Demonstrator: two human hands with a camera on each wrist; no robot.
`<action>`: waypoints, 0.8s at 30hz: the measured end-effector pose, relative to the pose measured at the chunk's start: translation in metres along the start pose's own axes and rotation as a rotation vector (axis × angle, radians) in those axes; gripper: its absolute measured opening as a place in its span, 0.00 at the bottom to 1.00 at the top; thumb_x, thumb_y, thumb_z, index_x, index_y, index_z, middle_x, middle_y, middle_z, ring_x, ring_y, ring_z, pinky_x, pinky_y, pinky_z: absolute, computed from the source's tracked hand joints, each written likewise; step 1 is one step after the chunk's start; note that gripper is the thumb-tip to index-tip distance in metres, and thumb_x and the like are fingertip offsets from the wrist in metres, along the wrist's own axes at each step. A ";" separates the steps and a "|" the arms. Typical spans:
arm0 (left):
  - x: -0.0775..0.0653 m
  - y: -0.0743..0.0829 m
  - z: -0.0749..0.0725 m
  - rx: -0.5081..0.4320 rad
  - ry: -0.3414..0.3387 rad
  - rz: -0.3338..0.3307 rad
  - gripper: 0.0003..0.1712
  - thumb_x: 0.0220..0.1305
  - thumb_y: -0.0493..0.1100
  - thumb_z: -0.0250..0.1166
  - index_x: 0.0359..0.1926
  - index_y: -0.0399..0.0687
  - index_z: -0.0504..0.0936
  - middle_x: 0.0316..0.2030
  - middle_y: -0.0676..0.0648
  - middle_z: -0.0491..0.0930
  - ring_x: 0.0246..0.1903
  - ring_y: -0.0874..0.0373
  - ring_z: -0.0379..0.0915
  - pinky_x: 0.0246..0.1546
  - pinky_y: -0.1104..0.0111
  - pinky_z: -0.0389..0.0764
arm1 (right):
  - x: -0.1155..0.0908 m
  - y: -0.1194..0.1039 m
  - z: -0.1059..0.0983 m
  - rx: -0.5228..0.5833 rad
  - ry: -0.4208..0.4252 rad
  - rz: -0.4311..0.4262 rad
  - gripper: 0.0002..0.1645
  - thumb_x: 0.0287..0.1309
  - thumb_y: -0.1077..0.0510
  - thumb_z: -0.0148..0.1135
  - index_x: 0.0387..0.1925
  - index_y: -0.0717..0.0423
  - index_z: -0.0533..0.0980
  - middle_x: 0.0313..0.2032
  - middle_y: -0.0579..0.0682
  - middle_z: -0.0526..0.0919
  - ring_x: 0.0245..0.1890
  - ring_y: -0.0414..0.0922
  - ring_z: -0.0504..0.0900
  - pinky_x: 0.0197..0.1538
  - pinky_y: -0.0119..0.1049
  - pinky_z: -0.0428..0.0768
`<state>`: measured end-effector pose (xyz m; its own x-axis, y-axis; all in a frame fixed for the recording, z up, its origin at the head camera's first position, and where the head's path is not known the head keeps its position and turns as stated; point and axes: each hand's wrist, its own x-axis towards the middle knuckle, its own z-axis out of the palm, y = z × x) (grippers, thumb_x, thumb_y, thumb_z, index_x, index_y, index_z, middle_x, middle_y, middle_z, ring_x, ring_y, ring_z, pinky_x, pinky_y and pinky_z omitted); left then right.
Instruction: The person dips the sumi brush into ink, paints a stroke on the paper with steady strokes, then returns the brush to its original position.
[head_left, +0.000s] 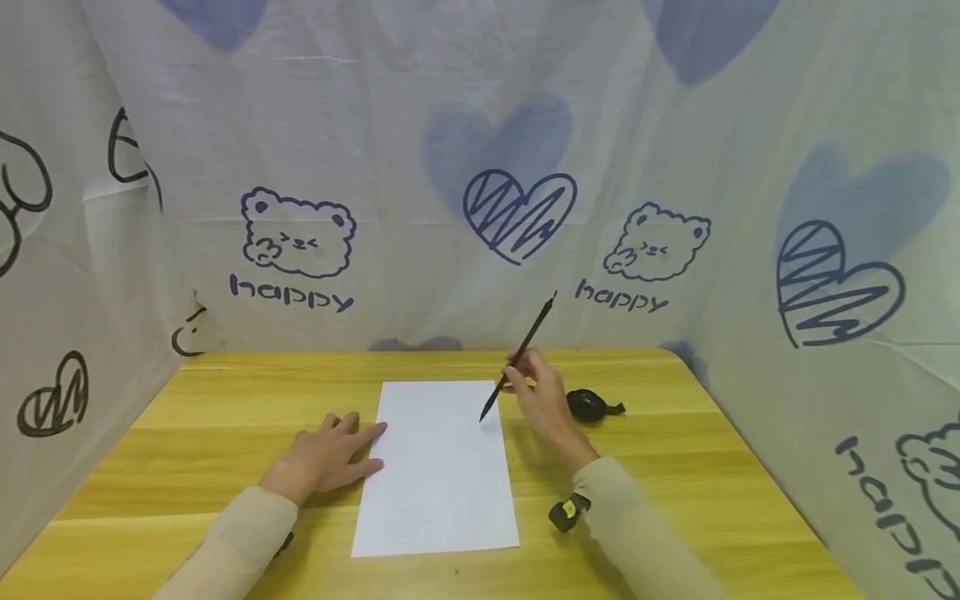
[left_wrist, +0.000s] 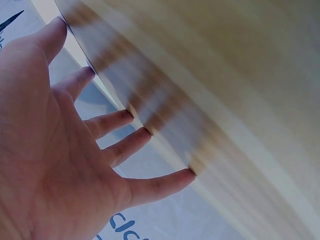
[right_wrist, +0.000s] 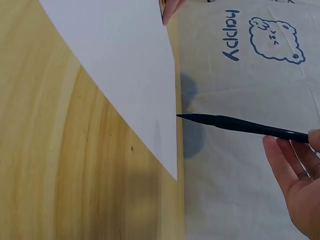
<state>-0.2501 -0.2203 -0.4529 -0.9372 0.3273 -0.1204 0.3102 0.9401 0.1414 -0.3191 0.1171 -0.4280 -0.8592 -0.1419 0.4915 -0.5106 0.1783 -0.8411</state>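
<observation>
A sheet of white paper [head_left: 438,492] lies on the wooden table in the head view. My left hand [head_left: 326,457] rests beside its left edge, fingers spread, with thumb and index fingertip on the paper. In the left wrist view the fingertips [left_wrist: 172,186] press down on the tabletop. My right hand [head_left: 543,396] pinches a dark writing brush [head_left: 525,343] partway along its handle, over the paper's upper right. The brush slants, its pointed dark tip low and its other end up to the right. In the right wrist view the brush tip [right_wrist: 192,118] overlaps the paper's edge.
Just right of my right hand sits a small glossy black object [head_left: 587,406] with a short spout-like end. The yellow wooden table [head_left: 660,517] is enclosed by white cloth [head_left: 405,167] printed with hearts and bears at the back and sides.
</observation>
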 end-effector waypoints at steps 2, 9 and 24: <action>0.001 0.000 0.000 0.002 0.003 0.005 0.41 0.72 0.69 0.56 0.78 0.56 0.65 0.74 0.28 0.63 0.70 0.22 0.59 0.54 0.19 0.66 | 0.000 -0.001 0.001 0.003 0.003 0.002 0.08 0.72 0.68 0.57 0.49 0.69 0.75 0.43 0.68 0.83 0.47 0.68 0.85 0.46 0.38 0.90; 0.001 0.000 0.001 0.014 0.007 0.006 0.41 0.72 0.69 0.57 0.77 0.56 0.66 0.74 0.29 0.64 0.70 0.23 0.60 0.53 0.20 0.67 | 0.002 -0.005 0.011 0.015 -0.011 0.002 0.08 0.72 0.68 0.57 0.49 0.69 0.75 0.43 0.69 0.82 0.47 0.66 0.85 0.46 0.43 0.90; 0.001 -0.002 0.002 -0.001 -0.006 -0.004 0.41 0.72 0.70 0.56 0.78 0.57 0.66 0.74 0.29 0.63 0.71 0.22 0.59 0.54 0.18 0.65 | 0.003 -0.011 0.047 0.044 -0.027 -0.009 0.08 0.71 0.71 0.58 0.49 0.71 0.75 0.42 0.70 0.82 0.43 0.65 0.85 0.44 0.46 0.90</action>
<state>-0.2516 -0.2218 -0.4550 -0.9374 0.3243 -0.1272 0.3065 0.9413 0.1415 -0.3150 0.0688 -0.4279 -0.8529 -0.1698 0.4937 -0.5162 0.1334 -0.8460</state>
